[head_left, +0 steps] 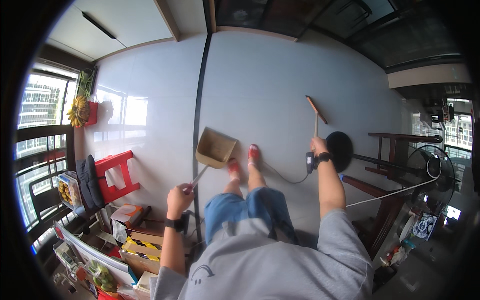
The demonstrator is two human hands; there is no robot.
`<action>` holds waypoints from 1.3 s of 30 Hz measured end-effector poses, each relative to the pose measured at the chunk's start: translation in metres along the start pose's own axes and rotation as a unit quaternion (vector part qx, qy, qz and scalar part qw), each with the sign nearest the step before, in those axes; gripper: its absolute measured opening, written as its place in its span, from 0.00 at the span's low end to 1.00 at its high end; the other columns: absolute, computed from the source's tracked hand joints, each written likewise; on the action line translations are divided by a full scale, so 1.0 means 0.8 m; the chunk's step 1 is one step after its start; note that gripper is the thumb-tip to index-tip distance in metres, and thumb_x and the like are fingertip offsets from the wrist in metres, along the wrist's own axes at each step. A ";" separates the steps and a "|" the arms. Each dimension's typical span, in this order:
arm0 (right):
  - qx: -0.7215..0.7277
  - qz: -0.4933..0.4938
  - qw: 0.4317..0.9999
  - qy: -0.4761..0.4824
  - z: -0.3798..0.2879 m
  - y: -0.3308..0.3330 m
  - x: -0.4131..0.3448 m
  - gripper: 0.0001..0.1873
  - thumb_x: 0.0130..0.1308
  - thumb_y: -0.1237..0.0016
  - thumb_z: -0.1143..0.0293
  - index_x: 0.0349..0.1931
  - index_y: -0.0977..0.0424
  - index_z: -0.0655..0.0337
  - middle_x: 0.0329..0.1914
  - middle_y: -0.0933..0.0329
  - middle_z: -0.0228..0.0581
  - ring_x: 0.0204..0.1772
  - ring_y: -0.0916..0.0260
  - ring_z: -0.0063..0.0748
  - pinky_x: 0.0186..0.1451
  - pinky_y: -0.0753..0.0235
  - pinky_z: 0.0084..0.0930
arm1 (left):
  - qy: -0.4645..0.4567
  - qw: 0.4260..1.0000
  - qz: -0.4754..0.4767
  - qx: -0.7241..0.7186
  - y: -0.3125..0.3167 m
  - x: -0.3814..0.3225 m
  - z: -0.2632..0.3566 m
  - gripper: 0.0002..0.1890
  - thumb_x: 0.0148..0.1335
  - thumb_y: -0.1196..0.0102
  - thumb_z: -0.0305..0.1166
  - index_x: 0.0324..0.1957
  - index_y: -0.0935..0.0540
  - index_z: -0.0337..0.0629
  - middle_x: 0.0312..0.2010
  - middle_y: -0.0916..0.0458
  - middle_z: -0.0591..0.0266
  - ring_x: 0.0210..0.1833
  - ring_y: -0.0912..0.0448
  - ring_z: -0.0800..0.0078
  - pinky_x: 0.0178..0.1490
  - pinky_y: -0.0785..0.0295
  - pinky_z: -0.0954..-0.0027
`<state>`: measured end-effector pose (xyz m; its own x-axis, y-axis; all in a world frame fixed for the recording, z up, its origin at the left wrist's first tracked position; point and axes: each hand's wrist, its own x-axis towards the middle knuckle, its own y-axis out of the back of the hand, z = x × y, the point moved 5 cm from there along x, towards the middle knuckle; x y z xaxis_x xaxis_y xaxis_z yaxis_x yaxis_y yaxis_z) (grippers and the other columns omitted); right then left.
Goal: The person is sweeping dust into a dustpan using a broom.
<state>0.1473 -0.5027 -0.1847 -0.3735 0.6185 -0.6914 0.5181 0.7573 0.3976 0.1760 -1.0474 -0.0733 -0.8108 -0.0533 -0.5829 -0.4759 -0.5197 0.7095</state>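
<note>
My left hand point(180, 200) is closed around the handle of a long-handled dustpan point(216, 148). The tan pan rests on the pale floor, left of my red shoes, beside a dark floor strip, with its opening facing away from me. On the other side, my right hand point(318, 147) grips the light handle of a broom point(316, 109) or similar floor tool. Its narrow orange-brown head, with a dark edge, lies out in front of that hand, apart from the dustpan. Both wrists wear black bands, and a dark device with a cable sits by the right wrist.
A pedestal fan's black round base point(339, 152) stands close to my right hand, near dark wooden chairs point(392, 150). At left are a red plastic stool point(117, 176), a red container point(92, 113) with bananas, and a taped cardboard box point(142, 249). A cable crosses the floor by my feet.
</note>
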 end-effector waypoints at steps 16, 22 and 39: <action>0.020 -0.248 0.954 -0.170 0.054 -0.010 -0.281 0.07 0.60 0.63 0.73 0.40 0.37 0.58 0.15 0.44 0.24 0.12 0.51 0.12 0.11 0.52 0.10 | 0.016 0.999 0.037 0.003 0.000 0.004 0.001 0.13 0.40 0.47 0.31 0.33 0.19 0.43 0.21 0.22 0.49 0.27 0.23 0.55 0.35 0.28 0.64; 0.092 -0.230 0.956 -0.157 0.000 0.008 -0.281 0.08 0.61 0.62 0.71 0.41 0.37 0.58 0.16 0.41 0.27 0.11 0.50 0.12 0.11 0.50 0.08 | 0.009 1.000 0.024 0.008 -0.003 -0.004 0.002 0.11 0.43 0.49 0.31 0.32 0.19 0.46 0.21 0.22 0.54 0.27 0.24 0.55 0.33 0.28 0.64; -0.110 -0.118 0.986 0.029 -0.009 -0.027 -0.004 0.05 0.55 0.59 0.72 0.22 0.38 0.57 0.11 0.40 0.30 0.10 0.43 0.21 0.08 0.45 0.21 | -0.105 0.994 0.024 0.014 0.018 0.033 0.047 0.10 0.40 0.49 0.29 0.27 0.19 0.48 0.18 0.22 0.59 0.23 0.23 0.62 0.31 0.28 0.67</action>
<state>0.1316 -0.5198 -0.1868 -0.5114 0.4249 -0.7469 0.2338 0.9052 0.3548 0.1349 -1.0239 -0.0636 -0.8848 0.1023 -0.4546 -0.4414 -0.4963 0.7475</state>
